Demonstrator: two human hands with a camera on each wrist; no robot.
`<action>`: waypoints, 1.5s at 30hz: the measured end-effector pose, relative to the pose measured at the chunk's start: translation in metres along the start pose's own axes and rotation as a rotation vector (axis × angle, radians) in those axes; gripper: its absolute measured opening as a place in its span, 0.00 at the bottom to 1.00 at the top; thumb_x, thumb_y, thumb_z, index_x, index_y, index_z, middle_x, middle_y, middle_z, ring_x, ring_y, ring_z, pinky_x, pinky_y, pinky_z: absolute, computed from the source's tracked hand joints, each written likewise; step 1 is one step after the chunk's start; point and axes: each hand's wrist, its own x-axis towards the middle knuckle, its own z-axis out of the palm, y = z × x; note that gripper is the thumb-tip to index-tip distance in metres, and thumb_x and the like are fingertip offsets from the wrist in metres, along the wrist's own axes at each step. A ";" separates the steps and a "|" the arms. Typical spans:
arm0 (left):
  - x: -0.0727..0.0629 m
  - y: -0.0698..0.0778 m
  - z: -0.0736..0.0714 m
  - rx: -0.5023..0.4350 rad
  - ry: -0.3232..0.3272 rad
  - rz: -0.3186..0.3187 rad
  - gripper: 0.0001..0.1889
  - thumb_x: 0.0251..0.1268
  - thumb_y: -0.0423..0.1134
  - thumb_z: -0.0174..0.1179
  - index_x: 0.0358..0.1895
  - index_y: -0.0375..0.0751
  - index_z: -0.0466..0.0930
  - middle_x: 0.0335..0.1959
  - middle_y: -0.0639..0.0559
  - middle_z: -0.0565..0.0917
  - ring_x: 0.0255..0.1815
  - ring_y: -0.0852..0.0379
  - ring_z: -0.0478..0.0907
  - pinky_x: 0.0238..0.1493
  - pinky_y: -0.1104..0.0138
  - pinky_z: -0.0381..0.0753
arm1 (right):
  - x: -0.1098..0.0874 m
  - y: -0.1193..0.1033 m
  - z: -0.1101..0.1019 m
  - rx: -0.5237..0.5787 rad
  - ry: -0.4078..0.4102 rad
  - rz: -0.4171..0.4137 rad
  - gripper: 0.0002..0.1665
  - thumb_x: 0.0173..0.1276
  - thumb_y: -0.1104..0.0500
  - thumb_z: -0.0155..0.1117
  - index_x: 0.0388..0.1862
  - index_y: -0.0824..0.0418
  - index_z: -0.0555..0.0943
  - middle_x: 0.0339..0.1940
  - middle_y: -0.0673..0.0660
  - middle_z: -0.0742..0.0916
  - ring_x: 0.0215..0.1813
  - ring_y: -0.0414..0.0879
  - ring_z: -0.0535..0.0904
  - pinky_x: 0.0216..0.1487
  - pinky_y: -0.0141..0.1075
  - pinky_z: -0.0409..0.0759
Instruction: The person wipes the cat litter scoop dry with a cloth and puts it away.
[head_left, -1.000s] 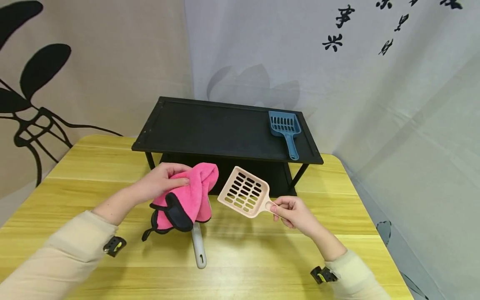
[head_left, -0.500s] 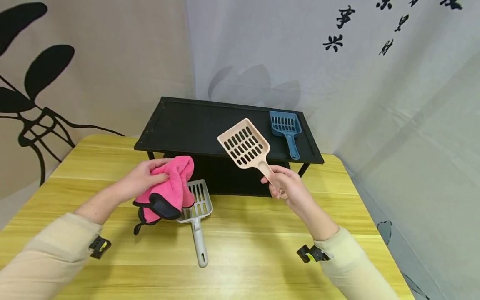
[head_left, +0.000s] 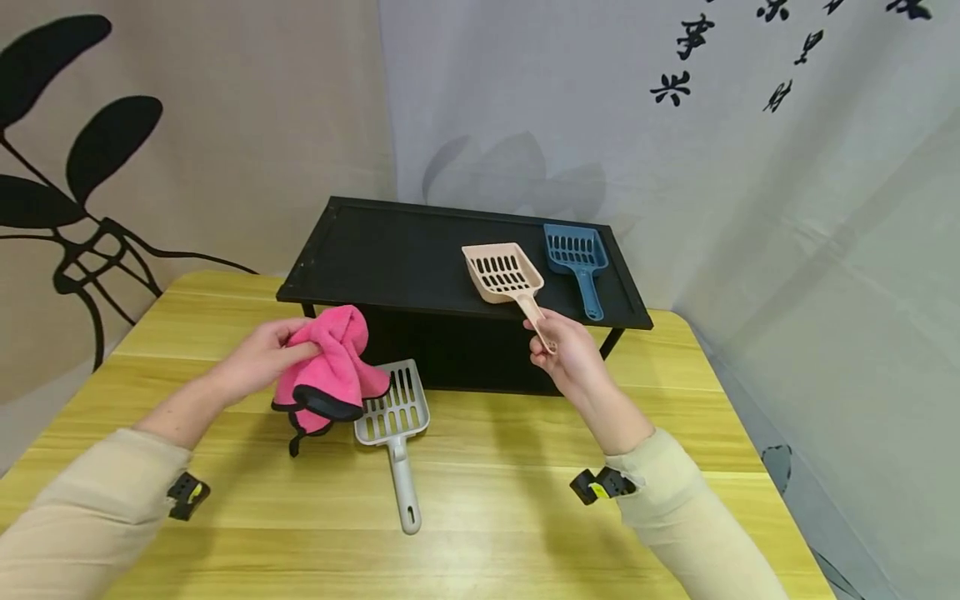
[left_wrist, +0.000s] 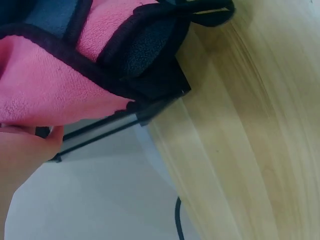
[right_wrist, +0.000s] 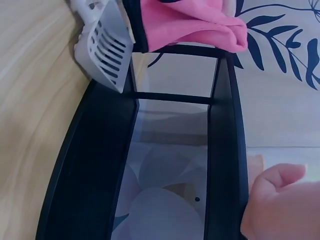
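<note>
My right hand [head_left: 573, 358] grips the handle of a beige litter scoop [head_left: 517, 289], whose slotted head is over the top of the black two-tier rack [head_left: 405, 258]. I cannot tell whether the head touches that surface. In the right wrist view, the right hand [right_wrist: 280, 207] is beside the rack's top edge. My left hand [head_left: 258, 358] holds a bunched pink cloth [head_left: 333, 362] with black edging, its folds filling the top of the left wrist view. A grey litter scoop [head_left: 402, 479] lies on the table below, its head's left side partly hidden by the cloth.
A blue litter scoop [head_left: 587, 287] lies on the right end of the rack's top, its handle pointing forward. The rack stands at the back of the wooden table [head_left: 495, 517]. Behind it hangs a pale curtain [head_left: 480, 92] with black printed leaves and characters.
The beige scoop has gone up and away from me, from in front of the rack to over its top. The cloth has moved left, uncovering much of the grey scoop's head.
</note>
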 end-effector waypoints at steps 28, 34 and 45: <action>-0.012 -0.013 -0.012 0.007 0.130 -0.037 0.26 0.66 0.41 0.57 0.61 0.28 0.66 0.40 0.56 0.77 0.32 0.71 0.74 0.35 0.77 0.78 | -0.017 0.000 -0.021 -0.102 -0.110 0.075 0.19 0.75 0.60 0.41 0.59 0.70 0.63 0.20 0.46 0.79 0.20 0.35 0.67 0.23 0.25 0.66; -0.013 -0.015 -0.012 0.024 0.123 -0.038 0.26 0.66 0.41 0.56 0.63 0.28 0.65 0.48 0.40 0.77 0.33 0.72 0.74 0.36 0.78 0.77 | -0.009 -0.005 -0.012 -0.114 -0.073 0.101 0.26 0.76 0.59 0.42 0.68 0.71 0.57 0.24 0.46 0.81 0.23 0.35 0.73 0.27 0.23 0.73; -0.018 -0.021 -0.020 0.042 0.131 -0.083 0.26 0.65 0.44 0.58 0.60 0.30 0.70 0.40 0.57 0.78 0.32 0.69 0.73 0.34 0.75 0.77 | 0.000 -0.007 -0.004 -0.056 -0.065 0.104 0.27 0.75 0.61 0.43 0.69 0.68 0.56 0.27 0.48 0.83 0.27 0.37 0.80 0.34 0.26 0.79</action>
